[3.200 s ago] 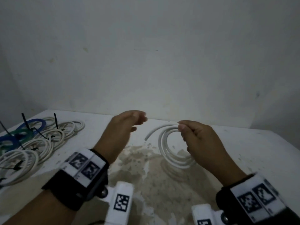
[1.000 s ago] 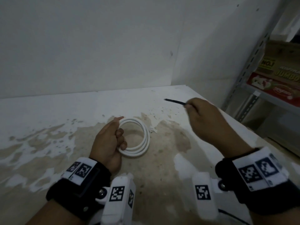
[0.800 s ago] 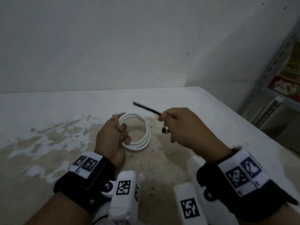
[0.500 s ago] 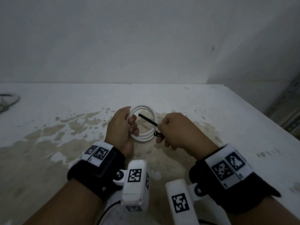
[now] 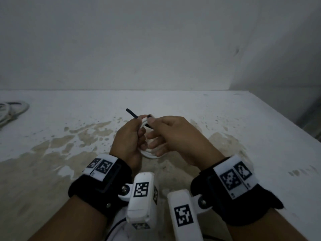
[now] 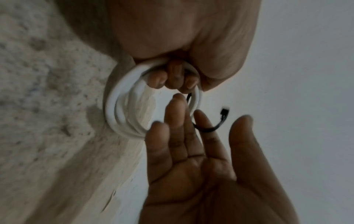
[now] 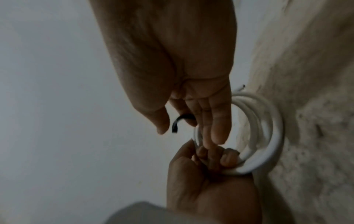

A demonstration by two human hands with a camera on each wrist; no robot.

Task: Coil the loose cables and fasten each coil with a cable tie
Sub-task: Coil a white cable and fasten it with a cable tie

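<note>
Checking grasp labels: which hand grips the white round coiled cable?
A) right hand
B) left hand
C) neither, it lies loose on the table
B: the left hand has its fingers curled round the white coiled cable, while the right hand keeps straight fingers beside the black plastic cable tie.

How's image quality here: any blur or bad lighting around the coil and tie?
Head view: dim, flat light, but the coil and tie read sharp. Left wrist view: motion blur smears the coil and fingertips; the tie's head is legible. Right wrist view: left hand and right hand dark against the pale wall, coil soft.
</note>
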